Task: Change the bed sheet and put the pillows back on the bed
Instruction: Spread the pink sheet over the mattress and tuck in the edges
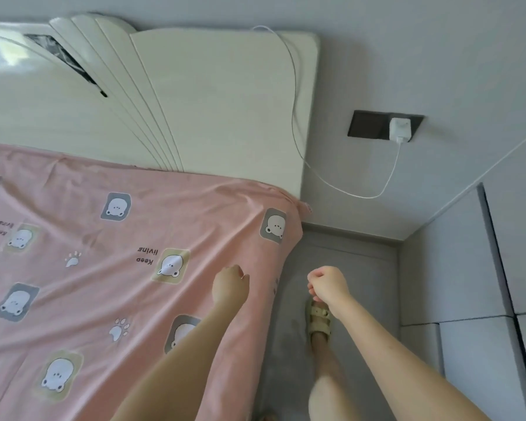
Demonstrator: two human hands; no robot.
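A pink bed sheet (110,268) printed with bears and paw marks lies spread over the bed, and its right edge hangs down the bed's side. My left hand (230,287) hovers over the sheet close to that edge, fingers curled, with no fabric visibly between them. My right hand (327,284) is out over the floor strip beside the bed, curled into a loose fist and holding nothing. No pillow is in view.
A cream headboard (219,101) stands behind the bed. A white charger (400,129) sits in a dark wall socket, and its cable (346,192) loops behind the headboard. My sandalled foot (318,320) stands on the narrow grey floor between the bed and a grey cabinet (468,268).
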